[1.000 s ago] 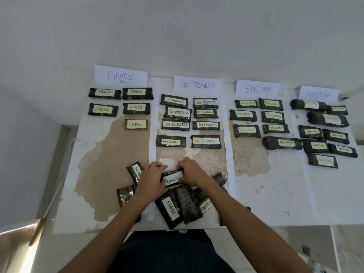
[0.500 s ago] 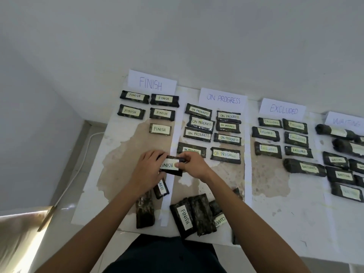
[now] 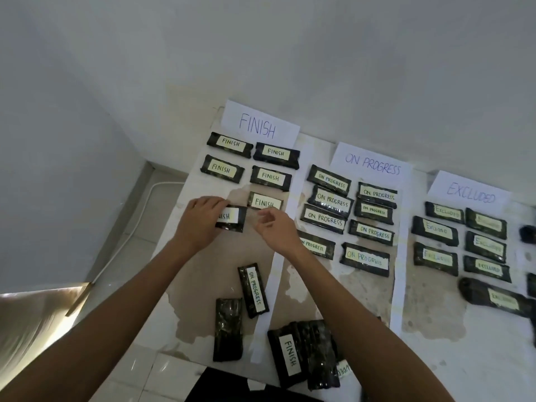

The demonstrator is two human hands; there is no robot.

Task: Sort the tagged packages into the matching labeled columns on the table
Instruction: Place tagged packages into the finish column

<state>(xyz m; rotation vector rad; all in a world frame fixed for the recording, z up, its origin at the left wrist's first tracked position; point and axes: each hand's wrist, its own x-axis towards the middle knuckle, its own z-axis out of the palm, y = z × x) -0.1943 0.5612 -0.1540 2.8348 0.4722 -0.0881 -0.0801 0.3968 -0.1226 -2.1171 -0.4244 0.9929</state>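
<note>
Where brown stains mark the white table (image 3: 362,288) | left hand (image 3: 200,221) holds FINISH package (image 3: 232,218) | right hand (image 3: 278,227) loosely curled, empty

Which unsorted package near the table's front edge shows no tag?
The package at front left, beside the upright ON PROGRESS package. Only its dark wrapper shows; its neighbours show white tags.

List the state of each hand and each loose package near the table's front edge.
left hand: resting on the FINISH package, fingers over its tag
FINISH package: flat in the FINISH column, third row
right hand: empty, fingers curled, just off that package
ON PROGRESS package: unsorted, lying lengthwise
untagged-side package: unsorted, tag not visible
front pile: unsorted, FINISH tag on top
</note>
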